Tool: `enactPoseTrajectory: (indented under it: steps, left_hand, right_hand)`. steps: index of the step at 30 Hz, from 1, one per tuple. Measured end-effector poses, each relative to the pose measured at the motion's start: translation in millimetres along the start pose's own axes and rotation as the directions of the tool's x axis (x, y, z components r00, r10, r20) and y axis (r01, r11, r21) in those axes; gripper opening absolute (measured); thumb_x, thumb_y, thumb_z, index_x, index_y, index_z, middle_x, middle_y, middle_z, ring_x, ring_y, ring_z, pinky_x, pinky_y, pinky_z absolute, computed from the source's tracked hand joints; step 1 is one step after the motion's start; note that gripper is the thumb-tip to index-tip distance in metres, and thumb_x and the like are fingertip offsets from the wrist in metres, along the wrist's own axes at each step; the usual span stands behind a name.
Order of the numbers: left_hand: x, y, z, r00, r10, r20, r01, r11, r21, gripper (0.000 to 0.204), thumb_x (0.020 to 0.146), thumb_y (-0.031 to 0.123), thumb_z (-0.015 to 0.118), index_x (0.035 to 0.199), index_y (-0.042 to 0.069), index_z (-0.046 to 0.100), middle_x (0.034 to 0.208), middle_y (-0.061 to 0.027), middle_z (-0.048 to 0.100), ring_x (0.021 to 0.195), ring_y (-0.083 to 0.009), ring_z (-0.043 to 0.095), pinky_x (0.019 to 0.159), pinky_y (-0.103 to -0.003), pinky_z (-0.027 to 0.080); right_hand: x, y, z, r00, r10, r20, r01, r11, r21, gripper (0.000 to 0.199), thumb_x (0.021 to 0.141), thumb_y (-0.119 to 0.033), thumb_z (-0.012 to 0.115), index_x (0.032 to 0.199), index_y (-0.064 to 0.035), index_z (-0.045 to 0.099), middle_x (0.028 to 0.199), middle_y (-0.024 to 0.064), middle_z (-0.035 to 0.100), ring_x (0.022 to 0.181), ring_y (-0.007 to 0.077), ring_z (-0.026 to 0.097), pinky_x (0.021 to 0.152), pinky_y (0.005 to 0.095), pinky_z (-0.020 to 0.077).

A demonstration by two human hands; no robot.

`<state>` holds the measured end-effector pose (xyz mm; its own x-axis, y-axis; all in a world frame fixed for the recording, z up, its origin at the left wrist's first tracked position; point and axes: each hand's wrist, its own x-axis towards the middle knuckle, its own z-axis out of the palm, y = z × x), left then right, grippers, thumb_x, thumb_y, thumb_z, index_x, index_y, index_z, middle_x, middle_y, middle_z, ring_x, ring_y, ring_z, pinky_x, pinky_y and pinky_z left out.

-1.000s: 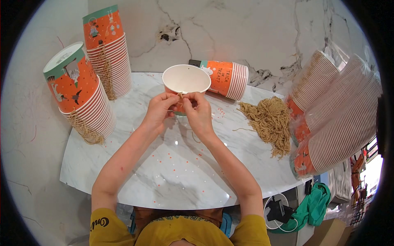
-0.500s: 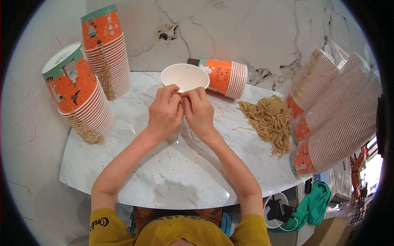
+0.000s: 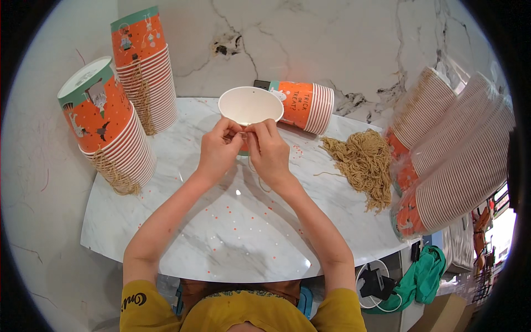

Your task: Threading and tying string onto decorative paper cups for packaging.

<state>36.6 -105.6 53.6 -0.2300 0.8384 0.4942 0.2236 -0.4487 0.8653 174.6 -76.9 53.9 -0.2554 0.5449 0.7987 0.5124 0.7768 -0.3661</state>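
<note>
A paper cup (image 3: 250, 105), white inside, stands tilted toward me at the middle back of the marble table (image 3: 243, 232). My left hand (image 3: 218, 149) and my right hand (image 3: 267, 152) meet just in front of its near rim. Their fingertips pinch a thin tan string (image 3: 244, 131) at the rim. A loop of the same string hangs below my right hand. The cup's outer wall is mostly hidden behind my fingers.
Two tall stacks of orange cups (image 3: 145, 77) (image 3: 108, 130) with tan strings lean at the left. A short stack (image 3: 303, 105) lies on its side behind the hands. A heap of tan string (image 3: 362, 163) lies right, beside bagged cup stacks (image 3: 459, 160). Orange confetti dots the table.
The hands stayed at the cup's near rim, working the string. The cup tipped back and then forward, its opening now facing me more.
</note>
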Motion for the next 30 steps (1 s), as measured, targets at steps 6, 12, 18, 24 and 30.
enactPoseTrajectory:
  steps: [6,12,18,24,30]
  left_hand:
    - [2,-1,-1,0.982,-0.177,0.063,0.184,0.974,-0.133,0.005,0.09,0.0,0.062,0.091,-0.004,0.064,0.08,-0.0055,0.071,0.069,-0.0077,0.063,0.064,-0.025,0.053]
    - [4,-11,-5,0.963,-0.233,0.132,0.253,0.955,-0.154,0.006,0.089,0.003,0.065,0.089,-0.002,0.066,0.079,-0.0028,0.068,0.066,-0.0061,0.058,0.058,-0.024,0.048]
    - [5,-1,-8,0.886,-0.416,0.206,0.454,0.869,-0.198,0.009,0.091,0.014,0.067,0.093,0.005,0.07,0.09,-0.0003,0.071,0.082,-0.0082,0.064,0.069,-0.025,0.049]
    - [4,2,-10,0.832,-0.493,0.254,0.551,0.782,-0.29,0.01,0.091,0.016,0.069,0.095,0.008,0.072,0.09,-0.0011,0.071,0.082,-0.0089,0.065,0.07,-0.025,0.049]
    - [2,9,-6,0.836,-0.482,0.262,0.544,0.791,-0.28,0.01,0.091,0.016,0.068,0.096,0.007,0.071,0.089,-0.001,0.071,0.081,-0.0089,0.064,0.071,-0.025,0.05]
  right_hand:
    - [-1,1,1,0.999,0.02,0.026,-0.02,1.0,0.012,0.007,0.091,-0.004,0.063,0.098,-0.0047,0.062,0.096,0.0111,0.058,0.075,0.0323,0.066,0.061,0.0421,0.051]
    - [0,0,-2,0.999,0.022,0.037,-0.022,1.0,-0.002,0.008,0.091,-0.004,0.064,0.099,-0.005,0.062,0.096,0.0111,0.058,0.075,0.0317,0.066,0.061,0.0419,0.0507]
    - [-2,2,-2,0.996,0.088,-0.006,-0.087,0.991,0.099,0.008,0.091,-0.009,0.062,0.098,-0.0054,0.059,0.098,0.0116,0.057,0.078,0.0336,0.065,0.059,0.0449,0.0514]
    - [-11,4,-9,0.995,0.098,0.015,-0.099,0.988,0.121,0.009,0.09,-0.005,0.061,0.099,-0.0043,0.059,0.098,0.0126,0.059,0.075,0.0333,0.066,0.061,0.0442,0.0506]
    - [-28,0,-8,0.979,0.204,0.014,-0.202,0.956,0.212,0.011,0.091,-0.005,0.062,0.101,-0.0035,0.06,0.097,0.0109,0.061,0.073,0.024,0.068,0.061,0.0385,0.0515]
